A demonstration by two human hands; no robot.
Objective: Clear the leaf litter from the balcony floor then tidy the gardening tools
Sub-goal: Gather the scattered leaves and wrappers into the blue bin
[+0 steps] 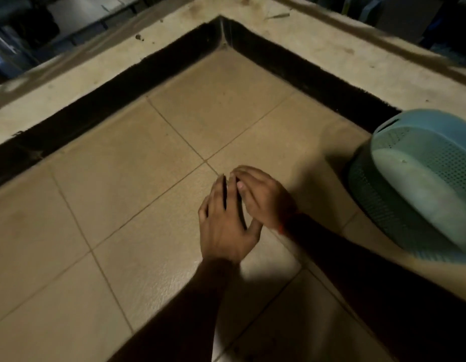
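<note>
Head view: both hands meet low over the tan tiled balcony floor [153, 142]. The left hand [224, 226] and right hand [263, 197] pinch thin dark leaf-like strips [239, 205] between loosely closed fingers. A perforated teal plastic basket [422, 178] stands just beside them, right. No tools show. The light strips could slip from so slack a pinch and scatter again.

The floor [127, 158] is tan tile with a faintly pebbled, low-sheen surface and thin dark grout lines. A matt black band [101, 111] runs along its edges. The ledge [300, 45] above looks like rough, stained pale concrete. The basket [420, 184] is blue-green plastic, perforated with small holes, smooth at the rim.
</note>
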